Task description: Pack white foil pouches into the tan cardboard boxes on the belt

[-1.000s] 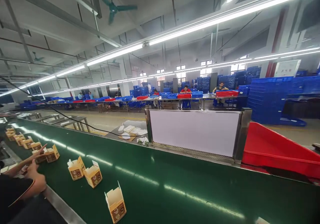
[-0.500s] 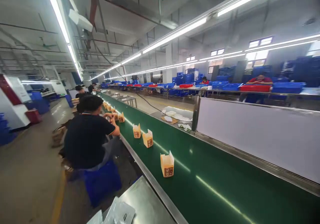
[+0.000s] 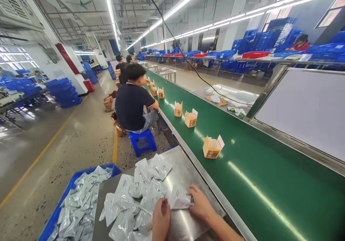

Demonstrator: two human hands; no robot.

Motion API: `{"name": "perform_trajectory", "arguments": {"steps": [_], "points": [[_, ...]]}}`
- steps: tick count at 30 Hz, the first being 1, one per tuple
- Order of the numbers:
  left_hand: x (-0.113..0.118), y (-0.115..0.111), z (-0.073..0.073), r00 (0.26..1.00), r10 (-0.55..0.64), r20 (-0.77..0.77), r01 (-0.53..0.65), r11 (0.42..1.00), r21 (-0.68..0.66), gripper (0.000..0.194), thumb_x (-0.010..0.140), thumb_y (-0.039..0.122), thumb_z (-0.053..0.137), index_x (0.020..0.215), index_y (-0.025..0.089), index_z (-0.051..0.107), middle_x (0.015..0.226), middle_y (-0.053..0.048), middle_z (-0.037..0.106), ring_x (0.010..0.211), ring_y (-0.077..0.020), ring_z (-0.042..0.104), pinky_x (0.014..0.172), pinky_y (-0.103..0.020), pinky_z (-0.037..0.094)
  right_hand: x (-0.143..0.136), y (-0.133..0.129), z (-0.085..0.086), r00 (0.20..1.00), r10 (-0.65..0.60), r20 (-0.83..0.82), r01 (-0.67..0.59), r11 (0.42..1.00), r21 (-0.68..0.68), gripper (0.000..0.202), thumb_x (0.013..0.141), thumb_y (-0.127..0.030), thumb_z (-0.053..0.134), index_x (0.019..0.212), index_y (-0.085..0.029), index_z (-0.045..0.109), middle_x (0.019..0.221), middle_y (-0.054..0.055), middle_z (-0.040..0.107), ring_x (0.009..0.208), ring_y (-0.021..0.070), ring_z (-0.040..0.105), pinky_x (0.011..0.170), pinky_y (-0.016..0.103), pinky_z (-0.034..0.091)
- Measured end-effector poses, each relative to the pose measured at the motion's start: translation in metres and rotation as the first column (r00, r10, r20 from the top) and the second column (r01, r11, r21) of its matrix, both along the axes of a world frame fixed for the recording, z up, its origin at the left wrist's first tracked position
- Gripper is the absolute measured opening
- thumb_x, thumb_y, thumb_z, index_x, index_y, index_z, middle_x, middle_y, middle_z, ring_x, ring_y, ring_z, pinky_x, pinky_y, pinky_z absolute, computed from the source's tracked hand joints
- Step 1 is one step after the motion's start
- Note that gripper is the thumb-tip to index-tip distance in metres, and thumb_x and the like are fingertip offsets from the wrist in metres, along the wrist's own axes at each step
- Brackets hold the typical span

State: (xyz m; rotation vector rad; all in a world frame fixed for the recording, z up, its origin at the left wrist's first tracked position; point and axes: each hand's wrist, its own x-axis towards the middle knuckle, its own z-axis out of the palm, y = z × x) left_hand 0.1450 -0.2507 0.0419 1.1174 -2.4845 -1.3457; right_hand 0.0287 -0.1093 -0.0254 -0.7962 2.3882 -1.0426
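Observation:
On the steel table point(image 3: 185, 223), my right hand point(image 3: 201, 204) pinches the right end of a silvery-white pouch point(image 3: 179, 198). My left hand point(image 3: 161, 215) is by the pouch's left end, its fingers curled in; whether it grips the pouch or something else is hidden. A heap of similar shiny pouches point(image 3: 122, 198) lies on the table left of my hands. Beyond the table edge, a small open orange-and-cream carton point(image 3: 212, 147) stands upright on the green conveyor belt point(image 3: 242, 183), its flaps raised.
More open cartons point(image 3: 191, 119) stand farther up the belt. A blue crate point(image 3: 68, 194) full of pouches is at the lower left. A co-worker point(image 3: 136, 101) sits on a blue stool point(image 3: 142, 142) beside the belt. A white panel point(image 3: 304, 108) borders the far side.
The view has swung left and down, bringing both my hands, more of the pouch heap and the blue crate into sight. The cartons now appear farther right in view.

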Motion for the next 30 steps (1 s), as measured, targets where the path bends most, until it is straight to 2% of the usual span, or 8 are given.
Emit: {"name": "perform_trajectory", "arguments": {"steps": [4, 8, 11, 14, 17, 22, 25, 30], "points": [[-0.040, 0.014, 0.018, 0.990, -0.129, -0.064, 0.142, 0.945, 0.294, 0.074, 0.064, 0.052, 0.061, 0.123, 0.012, 0.039, 0.129, -0.016, 0.043, 0.112, -0.0251, 0.048, 0.091, -0.034, 0.042, -0.031, 0.053, 0.057, 0.998, 0.060, -0.011, -0.061, 0.985, -0.164, 0.031, 0.061, -0.006, 0.044, 0.087, -0.014, 0.060, 0.130, 0.008, 0.035, 0.115, 0.0161, 0.042, 0.099, 0.029, 0.036], [-0.085, 0.046, 0.052, 0.929, -0.356, -0.096, 0.349, 0.763, 0.544, 0.078, 0.053, 0.042, 0.076, 0.120, 0.017, 0.043, 0.101, -0.007, 0.058, 0.087, -0.0175, 0.054, 0.075, -0.026, 0.042, -0.051, 0.094, 0.099, 0.997, 0.044, 0.067, -0.023, 0.960, -0.278, 0.050, 0.060, -0.004, 0.041, 0.104, -0.021, 0.059, 0.142, 0.004, 0.013, 0.098, 0.0115, 0.051, 0.093, 0.030, 0.041], [-0.104, 0.069, 0.063, 0.908, -0.390, -0.152, 0.401, 0.709, 0.580, 0.057, 0.055, 0.034, 0.075, 0.105, 0.017, 0.052, 0.087, -0.002, 0.059, 0.076, -0.0129, 0.051, 0.067, -0.022, 0.039, -0.057, 0.116, 0.110, 0.888, 0.129, 0.441, 0.114, 0.868, -0.483, 0.080, 0.065, -0.014, 0.050, 0.137, -0.026, 0.019, 0.134, 0.011, 0.033, 0.089, 0.0119, 0.055, 0.086, 0.031, 0.046], [-0.110, 0.092, 0.056, 0.921, -0.342, -0.188, 0.383, 0.701, 0.602, 0.048, 0.057, 0.025, 0.071, 0.101, 0.017, 0.053, 0.078, 0.001, 0.057, 0.069, -0.0104, 0.049, 0.063, -0.022, 0.039, -0.054, 0.126, 0.105, 0.745, 0.184, 0.641, 0.312, 0.753, -0.579, 0.084, 0.071, -0.037, 0.057, 0.138, -0.021, 0.009, 0.122, 0.012, 0.047, 0.097, 0.0167, 0.055, 0.087, 0.034, 0.046], [-0.116, 0.116, 0.041, 0.977, -0.101, -0.185, 0.204, 0.684, 0.700, 0.046, 0.055, 0.018, 0.066, 0.098, 0.017, 0.052, 0.077, 0.001, 0.056, 0.067, -0.0102, 0.050, 0.063, -0.022, 0.040, -0.038, 0.123, 0.087, 0.869, -0.206, 0.449, 0.413, 0.802, -0.432, 0.046, 0.077, -0.040, 0.053, 0.118, -0.018, 0.049, 0.113, 0.008, 0.054, 0.103, 0.0186, 0.052, 0.095, 0.036, 0.042], [-0.134, 0.145, 0.032, 0.959, 0.279, 0.040, -0.144, 0.363, 0.921, 0.033, 0.053, 0.014, 0.056, 0.085, 0.017, 0.049, 0.072, -0.002, 0.058, 0.065, -0.0141, 0.055, 0.063, -0.025, 0.042, -0.002, 0.123, 0.053, 0.898, -0.229, -0.377, 0.099, 0.937, -0.334, 0.041, 0.081, -0.023, 0.048, 0.121, -0.028, 0.052, 0.136, 0.007, 0.032, 0.123, 0.0230, 0.036, 0.097, 0.042, 0.040], [-0.142, 0.152, 0.033, 0.951, 0.268, 0.152, -0.215, 0.225, 0.950, 0.023, 0.058, 0.019, 0.048, 0.081, 0.016, 0.049, 0.059, -0.002, 0.052, 0.058, -0.0168, 0.054, 0.061, -0.029, 0.043, 0.000, 0.138, 0.042, 0.873, -0.149, -0.464, 0.005, 0.955, -0.298, 0.045, 0.078, -0.022, 0.053, 0.123, -0.027, 0.050, 0.143, 0.009, 0.011, 0.129, 0.0275, 0.024, 0.097, 0.044, 0.040], [-0.141, 0.167, 0.032, 0.974, 0.127, 0.188, -0.190, 0.004, 0.982, 0.025, 0.075, 0.036, 0.048, 0.084, 0.013, 0.053, 0.074, -0.006, 0.059, 0.071, -0.0177, 0.057, 0.066, -0.027, 0.042, -0.027, 0.167, 0.045, 0.951, 0.010, -0.310, -0.123, 0.930, -0.347, 0.039, 0.088, -0.030, 0.043, 0.127, -0.031, 0.047, 0.140, 0.004, 0.019, 0.129, 0.0200, 0.026, 0.104, 0.037, 0.035]]}}
